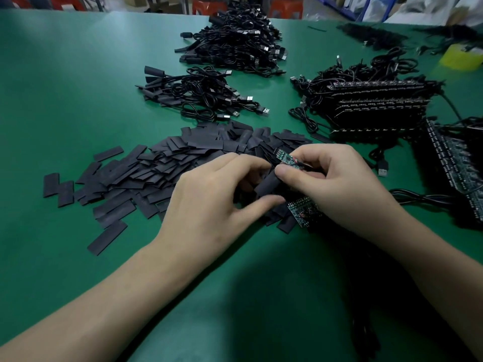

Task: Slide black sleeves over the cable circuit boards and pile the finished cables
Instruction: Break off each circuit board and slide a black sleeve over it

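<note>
The left hand (217,199) is pinching one black sleeve (266,184) between thumb and curled fingers, just above the loose sleeve heap (162,163) that is lying on the green counter (65,87). The right hand (334,184) is gripping a green circuit board (287,158) between thumb and forefinger, right at the sleeve's upper end. A second circuit board (303,210) is lying under the right hand. A near cable pile (201,97) and a far cable pile (235,40) are sitting beyond the heap. Stacked unsleeved boards (373,105) are resting to the right.
</note>
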`<state>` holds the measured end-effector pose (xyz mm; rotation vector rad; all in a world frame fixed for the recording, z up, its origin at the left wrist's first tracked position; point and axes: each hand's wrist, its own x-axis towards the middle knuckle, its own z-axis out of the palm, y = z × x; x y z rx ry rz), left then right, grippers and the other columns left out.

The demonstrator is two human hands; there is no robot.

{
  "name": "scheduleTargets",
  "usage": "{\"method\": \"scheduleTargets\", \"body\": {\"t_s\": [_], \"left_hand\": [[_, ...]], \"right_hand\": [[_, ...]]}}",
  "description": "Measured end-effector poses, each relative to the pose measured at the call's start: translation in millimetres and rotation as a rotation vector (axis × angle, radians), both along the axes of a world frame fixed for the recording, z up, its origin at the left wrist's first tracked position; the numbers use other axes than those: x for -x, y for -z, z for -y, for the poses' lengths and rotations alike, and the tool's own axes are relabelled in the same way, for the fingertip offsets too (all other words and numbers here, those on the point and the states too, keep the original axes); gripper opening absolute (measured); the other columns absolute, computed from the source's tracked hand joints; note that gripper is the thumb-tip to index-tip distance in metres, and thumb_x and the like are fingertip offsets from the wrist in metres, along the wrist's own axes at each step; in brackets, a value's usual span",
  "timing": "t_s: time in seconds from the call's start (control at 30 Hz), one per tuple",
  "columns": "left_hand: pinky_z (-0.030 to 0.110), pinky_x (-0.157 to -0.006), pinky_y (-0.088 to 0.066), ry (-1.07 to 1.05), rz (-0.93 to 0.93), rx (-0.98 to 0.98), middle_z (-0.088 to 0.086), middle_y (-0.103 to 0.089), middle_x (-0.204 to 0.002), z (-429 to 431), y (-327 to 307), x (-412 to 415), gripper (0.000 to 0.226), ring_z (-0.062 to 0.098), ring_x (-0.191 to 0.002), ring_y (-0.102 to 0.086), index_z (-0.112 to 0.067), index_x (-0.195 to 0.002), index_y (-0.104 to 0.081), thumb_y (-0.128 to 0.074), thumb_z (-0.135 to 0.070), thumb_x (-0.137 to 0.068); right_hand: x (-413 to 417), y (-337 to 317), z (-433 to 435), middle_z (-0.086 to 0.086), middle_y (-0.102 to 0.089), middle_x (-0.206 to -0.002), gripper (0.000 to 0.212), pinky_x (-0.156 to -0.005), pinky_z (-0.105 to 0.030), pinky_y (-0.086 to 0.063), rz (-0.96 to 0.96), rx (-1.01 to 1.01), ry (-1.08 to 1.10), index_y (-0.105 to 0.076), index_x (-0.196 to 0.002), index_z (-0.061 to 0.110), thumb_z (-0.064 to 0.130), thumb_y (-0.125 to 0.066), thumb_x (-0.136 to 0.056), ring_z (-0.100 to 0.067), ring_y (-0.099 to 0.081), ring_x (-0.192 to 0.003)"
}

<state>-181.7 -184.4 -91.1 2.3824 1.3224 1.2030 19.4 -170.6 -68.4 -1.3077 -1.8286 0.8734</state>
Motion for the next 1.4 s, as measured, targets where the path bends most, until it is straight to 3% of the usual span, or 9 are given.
{"method": "scheduleTargets", "body": {"t_s": [0.1, 0.2, 0.27, 0.33, 0.47, 0.7, 0.9, 1.23, 1.4], "left_hand": [[0.039, -0.068, -0.056, -0.041, -0.033, -0.1, -0.006, -0.073, -0.091, 1, -2, -6, 0.022, 0.018, -0.081, -0.069, -0.021, -0.105, -0.076, -0.077, -0.036, -0.089], [0.038, -0.069, -0.058, -0.037, -0.034, -0.134, -0.005, -0.076, -0.095, 0, -1, -4, 0.017, 0.017, -0.083, -0.072, -0.019, -0.106, -0.078, -0.075, -0.028, -0.092], [0.036, -0.075, -0.059, -0.039, 0.012, -0.096, -0.007, -0.077, -0.097, -2, -1, 1, 0.02, 0.012, -0.085, -0.072, -0.019, -0.107, -0.079, -0.078, -0.029, -0.089], [0.034, -0.078, -0.059, -0.06, 0.049, -0.08, -0.008, -0.077, -0.097, -4, 0, 7, 0.021, 0.008, -0.084, -0.072, -0.018, -0.105, -0.081, -0.079, -0.031, -0.087], [0.032, -0.076, -0.059, -0.055, 0.079, -0.078, -0.009, -0.077, -0.094, -8, 0, 14, 0.019, 0.006, -0.082, -0.071, -0.02, -0.102, -0.081, -0.08, -0.031, -0.087], [0.031, -0.078, -0.058, -0.012, 0.069, -0.066, -0.009, -0.077, -0.093, -10, 2, 15, 0.018, 0.005, -0.085, -0.071, -0.019, -0.101, -0.082, -0.08, -0.03, -0.086], [0.034, -0.075, -0.058, 0.03, -0.006, -0.029, -0.01, -0.076, -0.097, -13, 6, 18, 0.022, 0.008, -0.087, -0.071, -0.021, -0.106, -0.08, -0.077, -0.033, -0.089], [0.035, -0.07, -0.057, 0.147, -0.199, -0.166, -0.008, -0.074, -0.107, -15, 5, 20, 0.023, 0.015, -0.091, -0.071, -0.02, -0.114, -0.078, -0.072, -0.033, -0.095], [0.036, -0.076, -0.057, 0.159, -0.119, -0.07, -0.006, -0.074, -0.105, -14, 7, 19, 0.024, 0.014, -0.09, -0.071, -0.017, -0.113, -0.078, -0.075, -0.03, -0.093]], "right_hand": [[4, 0, 1, -0.023, -0.071, -0.087, 0.029, -0.084, -0.06, -0.054, -0.011, 0.017, -0.012, -0.073, -0.089, 0.01, 0.038, -0.068, -0.089, -0.021, -0.072, -0.079], [3, -2, 2, -0.014, -0.072, -0.084, 0.034, -0.083, -0.053, -0.056, -0.012, 0.028, -0.038, -0.074, -0.091, 0.017, 0.049, -0.065, -0.086, -0.014, -0.07, -0.076], [-1, -3, 0, -0.004, -0.067, -0.069, 0.039, -0.066, -0.043, -0.054, -0.037, 0.027, -0.041, -0.074, -0.095, 0.017, 0.053, -0.058, -0.09, -0.012, -0.061, -0.063], [-6, -3, -4, 0.01, -0.053, -0.06, 0.032, -0.058, -0.028, -0.04, -0.103, 0.047, -0.022, -0.071, -0.1, 0.022, 0.047, -0.052, -0.093, -0.005, -0.047, -0.055], [-9, -1, -4, 0.002, -0.045, -0.063, 0.011, -0.062, -0.041, -0.035, -0.022, 0.051, -0.095, -0.063, -0.097, 0.031, 0.039, -0.057, -0.092, -0.018, -0.039, -0.059], [-10, 1, -2, 0.001, -0.051, -0.062, 0.007, -0.057, -0.031, -0.035, -0.012, 0.016, -0.139, -0.064, -0.092, 0.028, 0.035, -0.061, -0.094, -0.01, -0.04, -0.057], [-9, 0, 1, 0.005, -0.06, -0.067, 0.009, -0.057, -0.021, -0.039, 0.167, -0.104, -0.126, -0.064, -0.089, 0.028, 0.023, -0.065, -0.097, -0.003, -0.048, -0.057], [-15, -1, -6, 0.009, -0.054, -0.059, 0.014, -0.052, -0.022, -0.033, -0.009, 0.169, -0.144, -0.067, -0.088, 0.02, 0.02, -0.06, -0.101, -0.012, -0.041, -0.057], [-15, -2, -5, 0.008, -0.054, -0.058, 0.013, -0.054, -0.028, -0.032, -0.03, 0.191, -0.157, -0.065, -0.09, 0.017, 0.018, -0.058, -0.101, -0.017, -0.04, -0.058]]}}
